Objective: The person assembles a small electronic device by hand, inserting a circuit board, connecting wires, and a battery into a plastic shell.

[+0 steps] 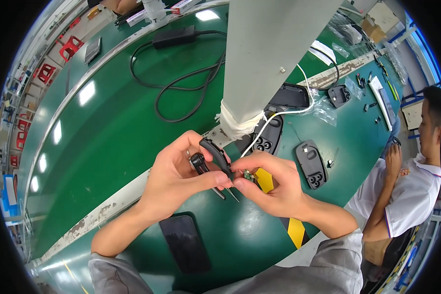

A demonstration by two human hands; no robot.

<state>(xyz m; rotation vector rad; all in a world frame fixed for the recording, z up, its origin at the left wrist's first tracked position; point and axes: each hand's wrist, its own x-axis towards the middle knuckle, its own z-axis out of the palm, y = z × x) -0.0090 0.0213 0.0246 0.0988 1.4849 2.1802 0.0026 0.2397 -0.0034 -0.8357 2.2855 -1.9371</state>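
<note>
My left hand is closed around a curved black plastic housing, raised above the green table. A second slim black piece lies against the same palm, and thin pointed ends stick out below the fingers; I cannot tell whether they belong to it. Just to the right, my right hand pinches a small green circuit board between thumb and fingertips, close to the housing's lower end. Fine wires seem to run between board and housing, partly hidden by the fingers.
A grey post rises ahead, its foot wrapped in white. A black phone lies near me. Black cases and a white cable are to the right. A power adapter sits far left. A person sits at right.
</note>
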